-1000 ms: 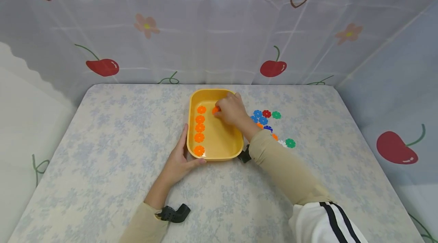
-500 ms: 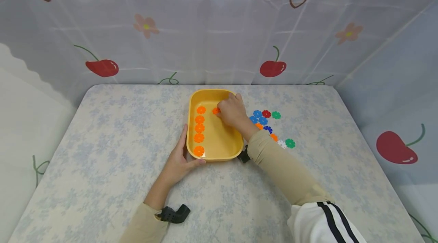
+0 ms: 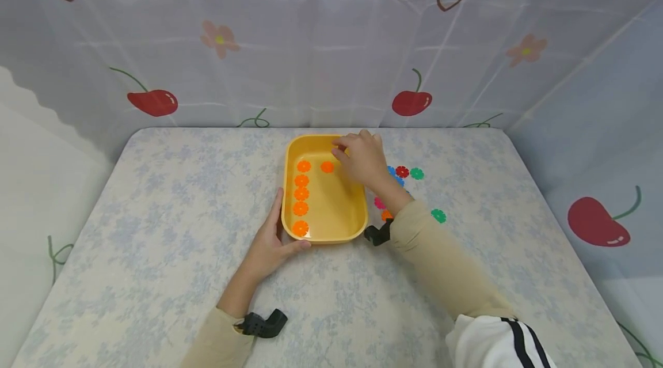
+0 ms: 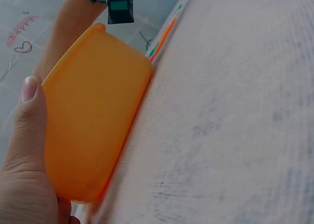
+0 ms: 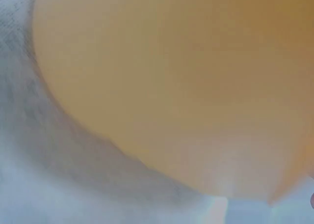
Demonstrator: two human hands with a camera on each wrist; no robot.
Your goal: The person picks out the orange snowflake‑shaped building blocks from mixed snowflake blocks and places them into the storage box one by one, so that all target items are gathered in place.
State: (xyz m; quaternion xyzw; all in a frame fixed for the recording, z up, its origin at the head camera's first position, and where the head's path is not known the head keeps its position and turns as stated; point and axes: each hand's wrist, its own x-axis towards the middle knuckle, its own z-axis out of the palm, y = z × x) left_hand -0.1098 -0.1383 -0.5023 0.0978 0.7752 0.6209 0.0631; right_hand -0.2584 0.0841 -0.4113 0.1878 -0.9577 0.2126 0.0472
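Observation:
A yellow tray [image 3: 336,212] lies on the table. My left hand [image 3: 266,251] holds its near left corner. In the left wrist view the thumb [image 4: 27,121] lies along the tray's rim side, with fingertips low beside it. Inside the tray, several orange notched plastic discs [image 3: 301,193] form a column along the left side. A single orange disc [image 3: 327,167] sits to the right of the column's top. My right hand [image 3: 364,159] is over the tray's far right edge, fingers loosely bent, with nothing visible in them. The right wrist view shows the tray blurred and close.
Loose discs lie on the table right of the tray, among them a red one [image 3: 402,172] and a green one [image 3: 438,216]. My right forearm partly covers this group. A printed curtain [image 3: 311,57] hangs behind the table [image 3: 171,212].
My right hand has let go of the single orange disc, which stays in the tray. The hand has risen and shifted right. My left hand and the tray have kept their place.

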